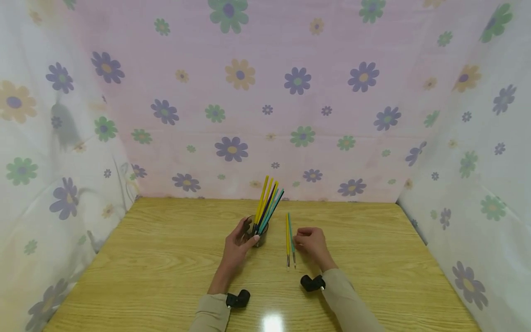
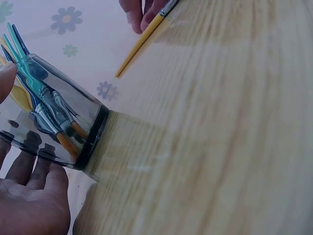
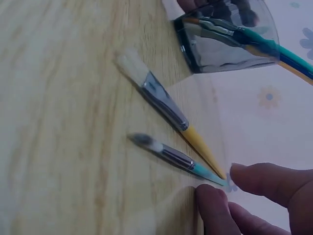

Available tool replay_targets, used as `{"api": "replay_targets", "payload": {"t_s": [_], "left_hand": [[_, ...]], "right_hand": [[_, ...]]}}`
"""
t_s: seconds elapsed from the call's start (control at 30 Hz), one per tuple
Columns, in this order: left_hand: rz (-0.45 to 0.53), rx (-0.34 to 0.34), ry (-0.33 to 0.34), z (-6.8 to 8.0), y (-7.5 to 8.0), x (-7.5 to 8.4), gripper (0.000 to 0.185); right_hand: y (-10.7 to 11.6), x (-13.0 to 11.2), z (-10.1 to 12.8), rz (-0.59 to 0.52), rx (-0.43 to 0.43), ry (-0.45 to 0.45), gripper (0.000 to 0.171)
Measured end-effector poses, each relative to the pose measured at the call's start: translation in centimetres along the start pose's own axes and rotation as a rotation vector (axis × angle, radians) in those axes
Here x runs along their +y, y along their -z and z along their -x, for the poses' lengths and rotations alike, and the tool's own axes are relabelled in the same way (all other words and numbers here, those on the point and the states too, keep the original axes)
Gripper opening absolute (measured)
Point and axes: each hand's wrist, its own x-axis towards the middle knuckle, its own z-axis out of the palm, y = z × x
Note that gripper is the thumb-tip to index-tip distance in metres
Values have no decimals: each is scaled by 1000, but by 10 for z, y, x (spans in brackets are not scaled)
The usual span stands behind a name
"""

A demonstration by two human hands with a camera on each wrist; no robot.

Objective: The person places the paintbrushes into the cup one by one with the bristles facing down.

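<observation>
Left hand: I see my left hand (image 1: 238,242) wrapped around the glass cup (image 1: 256,233), fingers on its far-left side and the thumb on its near side, so the cup is held firm. In the left wrist view the palm and fingers (image 2: 29,181) lie against the glass wall (image 2: 58,122).

Glass cup: it stands upright on the wooden table (image 1: 166,258), near the middle, a little to the left of the two loose brushes.

Brushes in cup: a bunch of yellow, teal and dark blue brushes (image 1: 268,200) stands in the cup, bristles down, handles leaning toward far right.

Right hand: my right hand (image 1: 312,243) rests on the table just to the right of the loose brushes, fingers loosely curled. In the right wrist view the fingertips (image 3: 215,205) are at the teal handle, but I cannot tell if they really pinch it.

Loose brushes: a yellow brush (image 1: 287,240) and a teal brush (image 1: 291,239) lie side by side on the table, bristles toward me. The yellow one (image 3: 164,105) has a wide pale tip, the teal one (image 3: 173,157) a small dark tip.

Background: flowered cloth (image 1: 265,92) hangs behind the table and at both sides.
</observation>
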Motion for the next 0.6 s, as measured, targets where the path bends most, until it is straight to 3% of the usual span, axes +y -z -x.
{"api": "replay_targets", "payload": {"t_s": [0.27,0.6], "left_hand": [[19,9,26,0,-1,-1,71],[22,0,12,-1,0,0,72]], "right_hand": [[-6,-4,-7,318,13,95,42],[-6,-3,-12,461,44,165,36]]}}
